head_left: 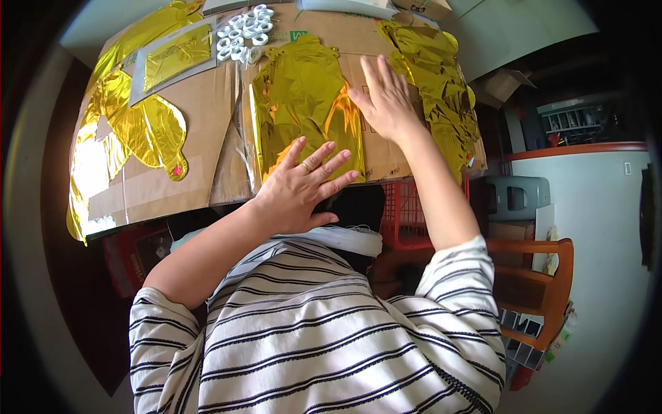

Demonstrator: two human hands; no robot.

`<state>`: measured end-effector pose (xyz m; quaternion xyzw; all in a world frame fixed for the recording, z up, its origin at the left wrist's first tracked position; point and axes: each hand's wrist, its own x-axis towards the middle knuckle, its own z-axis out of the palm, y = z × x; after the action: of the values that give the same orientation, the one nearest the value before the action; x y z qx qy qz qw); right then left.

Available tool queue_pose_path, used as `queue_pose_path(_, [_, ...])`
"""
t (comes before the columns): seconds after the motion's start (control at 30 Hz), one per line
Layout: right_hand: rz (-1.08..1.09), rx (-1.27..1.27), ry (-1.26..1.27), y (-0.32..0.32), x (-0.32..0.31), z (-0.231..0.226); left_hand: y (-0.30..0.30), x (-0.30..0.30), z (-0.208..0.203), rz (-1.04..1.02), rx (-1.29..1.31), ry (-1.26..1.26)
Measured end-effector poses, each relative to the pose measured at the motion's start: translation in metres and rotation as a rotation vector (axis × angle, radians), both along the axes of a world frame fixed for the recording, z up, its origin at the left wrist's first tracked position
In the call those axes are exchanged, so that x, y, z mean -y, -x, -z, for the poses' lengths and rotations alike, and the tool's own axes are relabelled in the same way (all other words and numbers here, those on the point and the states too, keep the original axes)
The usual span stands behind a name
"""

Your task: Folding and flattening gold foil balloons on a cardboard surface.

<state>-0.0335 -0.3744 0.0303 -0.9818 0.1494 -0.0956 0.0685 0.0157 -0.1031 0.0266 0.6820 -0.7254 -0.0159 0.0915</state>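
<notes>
We found both hands spread flat, left hand (pixel 300 186) and right hand (pixel 386 103), on the gold foil balloon (pixel 303 103) at upper centre, atop a cardboard-covered table (pixel 200 138); a wooden chair (pixel 538 290) stood lower right.

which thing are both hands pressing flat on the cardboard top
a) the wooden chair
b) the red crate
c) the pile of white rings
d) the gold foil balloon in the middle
d: the left hand lies spread on the lower edge of the gold foil balloon and the right hand rests at its right edge, while the white rings lie untouched farther back.
</notes>
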Motion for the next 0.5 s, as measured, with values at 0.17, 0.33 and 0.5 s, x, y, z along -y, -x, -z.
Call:
queue_pose_path(0.17, [-0.15, 0.025, -0.191, 0.059, -0.073, -0.005, 0.0, 0.001, 0.002, 0.001, 0.005, -0.009])
queue_pose_path(0.33, [-0.203, 0.014, -0.037, 0.06, -0.079, 0.009, -0.004, 0.0, 0.001, 0.026, -0.013, 0.015])
queue_pose_path(0.5, [-0.22, 0.002, -0.021, 0.061, -0.076, 0.006, -0.009, -0.005, 0.003, 0.086, -0.207, 0.169])
